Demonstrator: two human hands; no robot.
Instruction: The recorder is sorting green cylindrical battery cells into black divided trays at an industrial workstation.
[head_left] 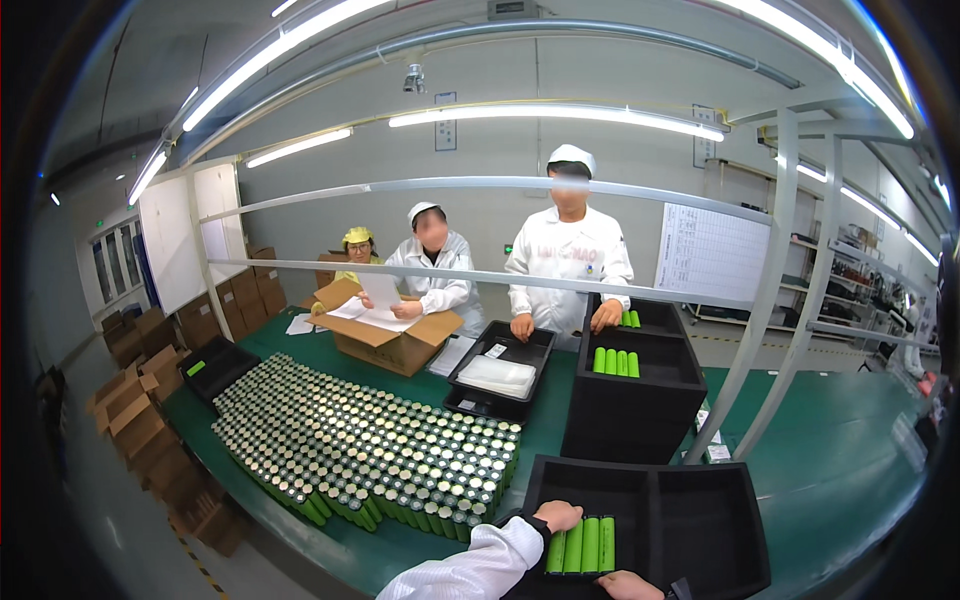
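Note:
My left hand (556, 516) rests on the left compartment of a black tray (700, 520) at the near edge, touching a short row of green cylindrical cells (583, 545) lying side by side in it. My right hand (628, 585) sits just below those cells at the picture's lower edge, only partly in view, and it seems to touch their lower ends. A large block of upright green cells with white tops (370, 440) stands on the green table (840, 440) to my left.
A stack of black trays (632, 410) with a few green cells stands ahead. Three people in white coats and caps work across the table by an open cardboard box (390, 340) and a black tray holding a white pad (497, 378). Cardboard boxes are piled at left.

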